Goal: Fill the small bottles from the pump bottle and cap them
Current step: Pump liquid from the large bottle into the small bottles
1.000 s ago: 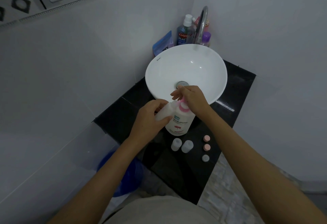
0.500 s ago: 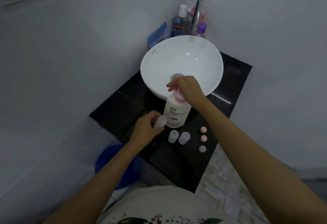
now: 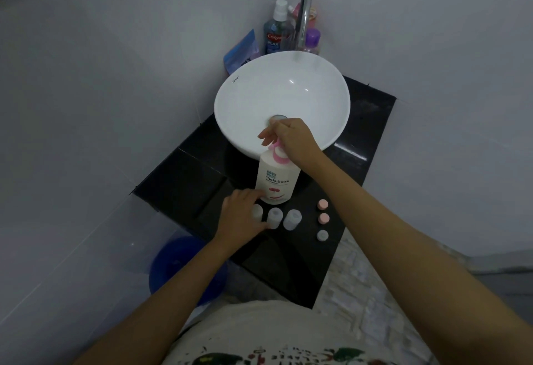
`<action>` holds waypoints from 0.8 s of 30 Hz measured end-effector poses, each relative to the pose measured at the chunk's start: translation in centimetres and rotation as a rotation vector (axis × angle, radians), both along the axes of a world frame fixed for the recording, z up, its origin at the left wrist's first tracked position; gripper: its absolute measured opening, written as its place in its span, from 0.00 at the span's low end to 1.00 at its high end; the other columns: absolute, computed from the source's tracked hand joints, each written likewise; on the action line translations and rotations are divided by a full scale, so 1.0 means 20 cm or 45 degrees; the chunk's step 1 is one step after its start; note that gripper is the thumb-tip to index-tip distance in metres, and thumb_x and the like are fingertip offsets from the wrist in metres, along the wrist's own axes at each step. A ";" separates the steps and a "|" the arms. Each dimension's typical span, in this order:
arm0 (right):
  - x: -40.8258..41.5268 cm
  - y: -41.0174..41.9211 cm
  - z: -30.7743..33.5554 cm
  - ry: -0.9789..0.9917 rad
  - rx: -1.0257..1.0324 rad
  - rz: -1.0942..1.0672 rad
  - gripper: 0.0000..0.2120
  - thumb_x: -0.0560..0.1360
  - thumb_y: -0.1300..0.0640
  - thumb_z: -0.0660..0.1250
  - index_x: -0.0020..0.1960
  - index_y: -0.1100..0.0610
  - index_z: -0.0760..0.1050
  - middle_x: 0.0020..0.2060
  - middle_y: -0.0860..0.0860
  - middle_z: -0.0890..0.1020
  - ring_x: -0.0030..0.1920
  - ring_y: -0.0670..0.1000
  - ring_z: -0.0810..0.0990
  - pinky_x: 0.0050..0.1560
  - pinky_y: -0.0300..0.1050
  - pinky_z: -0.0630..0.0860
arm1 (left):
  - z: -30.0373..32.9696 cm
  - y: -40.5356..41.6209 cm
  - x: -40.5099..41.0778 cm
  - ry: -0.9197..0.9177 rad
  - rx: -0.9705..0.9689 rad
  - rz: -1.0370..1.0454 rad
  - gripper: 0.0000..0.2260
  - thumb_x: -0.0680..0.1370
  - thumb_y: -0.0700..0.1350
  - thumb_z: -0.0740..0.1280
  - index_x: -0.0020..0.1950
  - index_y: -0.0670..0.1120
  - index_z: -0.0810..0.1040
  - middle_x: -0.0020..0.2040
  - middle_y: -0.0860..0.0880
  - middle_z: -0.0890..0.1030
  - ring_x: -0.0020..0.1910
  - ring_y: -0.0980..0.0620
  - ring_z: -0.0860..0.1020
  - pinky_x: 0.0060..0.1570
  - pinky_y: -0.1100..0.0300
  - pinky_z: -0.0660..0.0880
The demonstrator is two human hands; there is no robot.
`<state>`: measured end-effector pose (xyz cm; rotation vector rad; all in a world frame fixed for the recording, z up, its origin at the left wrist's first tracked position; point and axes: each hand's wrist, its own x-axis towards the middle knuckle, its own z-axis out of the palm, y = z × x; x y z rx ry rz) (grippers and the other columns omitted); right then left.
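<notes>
The left hand (image 3: 240, 214) rests with loosely curled fingers on the leftmost small bottle (image 3: 256, 210), directly below the upright pump bottle (image 3: 275, 178), whose pump head (image 3: 279, 154) the right hand (image 3: 290, 139) clasps.

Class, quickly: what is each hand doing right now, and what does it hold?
Left hand: fingers loosely curled around the leftmost small bottle on the counter.
Right hand: closed on the pump bottle's pink pump head.

I'm seeing pale tiled walls (image 3: 115, 105) meeting in a corner behind a black worktop (image 3: 184, 180); dim light is falling on the mottled floor (image 3: 354, 272).
</notes>
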<state>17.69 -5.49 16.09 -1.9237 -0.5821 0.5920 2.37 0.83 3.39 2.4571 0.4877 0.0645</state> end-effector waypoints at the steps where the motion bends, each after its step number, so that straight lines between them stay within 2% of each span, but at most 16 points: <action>1: 0.00 0.00 0.00 0.005 0.004 -0.003 0.19 0.80 0.57 0.54 0.42 0.61 0.82 0.34 0.52 0.82 0.30 0.39 0.79 0.48 0.41 0.73 | 0.01 -0.01 0.02 -0.029 0.080 -0.032 0.30 0.64 0.58 0.75 0.64 0.52 0.73 0.60 0.54 0.77 0.60 0.53 0.72 0.60 0.59 0.61; 3: 0.01 -0.01 0.00 0.009 -0.002 -0.020 0.19 0.80 0.58 0.54 0.43 0.62 0.82 0.34 0.52 0.82 0.29 0.38 0.79 0.46 0.40 0.72 | 0.03 -0.04 0.05 -0.030 0.213 -0.120 0.29 0.65 0.62 0.73 0.63 0.53 0.74 0.60 0.56 0.77 0.60 0.54 0.71 0.59 0.61 0.55; 6: 0.00 -0.03 0.00 0.002 -0.010 -0.030 0.19 0.80 0.57 0.54 0.44 0.63 0.82 0.33 0.51 0.81 0.29 0.37 0.78 0.44 0.38 0.71 | 0.02 -0.08 0.07 0.029 0.321 -0.208 0.25 0.67 0.62 0.70 0.61 0.54 0.76 0.59 0.56 0.77 0.60 0.53 0.69 0.63 0.57 0.55; 11: 0.01 -0.04 -0.01 -0.001 -0.017 -0.039 0.20 0.81 0.56 0.54 0.45 0.63 0.82 0.33 0.51 0.82 0.29 0.36 0.77 0.42 0.37 0.70 | 0.00 -0.10 0.08 -0.016 0.279 -0.170 0.18 0.70 0.57 0.69 0.56 0.53 0.78 0.56 0.55 0.79 0.57 0.53 0.71 0.60 0.59 0.58; 13: 0.01 -0.04 -0.01 0.007 -0.011 -0.042 0.20 0.81 0.56 0.54 0.44 0.63 0.82 0.33 0.52 0.82 0.29 0.37 0.78 0.43 0.38 0.71 | 0.04 -0.10 0.06 -0.101 0.138 -0.108 0.16 0.70 0.55 0.71 0.55 0.51 0.78 0.54 0.55 0.80 0.56 0.54 0.73 0.57 0.63 0.60; 15: 0.01 -0.04 -0.01 0.012 0.000 -0.043 0.20 0.80 0.57 0.54 0.44 0.64 0.82 0.34 0.53 0.82 0.29 0.38 0.78 0.45 0.39 0.71 | 0.11 -0.08 0.04 -0.169 -0.197 0.036 0.16 0.70 0.49 0.74 0.55 0.50 0.77 0.53 0.54 0.78 0.54 0.57 0.74 0.50 0.73 0.66; 17: 0.01 -0.03 -0.01 0.012 0.010 -0.046 0.20 0.80 0.57 0.54 0.44 0.64 0.82 0.34 0.53 0.82 0.29 0.38 0.78 0.45 0.39 0.72 | 0.22 -0.04 0.03 -0.268 -0.480 0.127 0.15 0.70 0.44 0.74 0.55 0.49 0.76 0.53 0.54 0.78 0.53 0.60 0.76 0.45 0.77 0.71; 20: 0.02 -0.04 -0.01 0.001 0.025 -0.052 0.20 0.80 0.55 0.55 0.43 0.62 0.82 0.34 0.52 0.82 0.29 0.38 0.78 0.47 0.41 0.73 | 0.37 0.01 0.02 -0.444 -0.575 0.165 0.15 0.71 0.41 0.73 0.55 0.49 0.76 0.54 0.53 0.78 0.53 0.62 0.77 0.50 0.77 0.71; 24: 0.02 -0.05 -0.02 -0.003 0.031 -0.069 0.20 0.81 0.55 0.55 0.44 0.63 0.82 0.34 0.52 0.82 0.33 0.44 0.79 0.51 0.46 0.74 | 0.51 0.05 0.02 -0.476 -0.605 0.202 0.16 0.71 0.42 0.74 0.56 0.51 0.76 0.51 0.55 0.79 0.49 0.61 0.78 0.46 0.73 0.74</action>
